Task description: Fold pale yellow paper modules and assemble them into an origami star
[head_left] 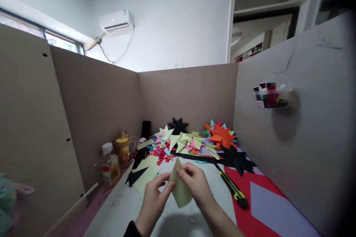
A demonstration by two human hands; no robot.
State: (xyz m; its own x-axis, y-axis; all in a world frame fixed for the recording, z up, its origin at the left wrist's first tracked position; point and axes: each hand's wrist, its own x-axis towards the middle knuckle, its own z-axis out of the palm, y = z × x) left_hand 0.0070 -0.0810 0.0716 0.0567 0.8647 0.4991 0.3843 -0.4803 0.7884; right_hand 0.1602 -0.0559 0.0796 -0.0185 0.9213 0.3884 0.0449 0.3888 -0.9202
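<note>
Between my two hands is a folded piece of pale green paper (pixel 181 192), held up above the white sheet with a pointed end at the top. My left hand (pixel 155 196) pinches its left edge between thumb and fingers. On the right side, my right hand (pixel 196 181) grips the upper part, its thumb pressed on the fold. Flat pale green paper pieces (pixel 147 177) lie left of my hands. Behind them is a heap of folded pale green pieces (pixel 186 141) and small multicoloured paper stars (pixel 162 150).
A yellow-black utility knife (pixel 233 189) lies on red paper (pixel 244 218) at right, near a purple sheet (pixel 269 207). Orange (pixel 222 136) and black paper stars (pixel 236 159) sit behind. A bottle (pixel 110 166) and a brown jar (pixel 124 150) stand left. Grey partitions (pixel 186 100) enclose the desk.
</note>
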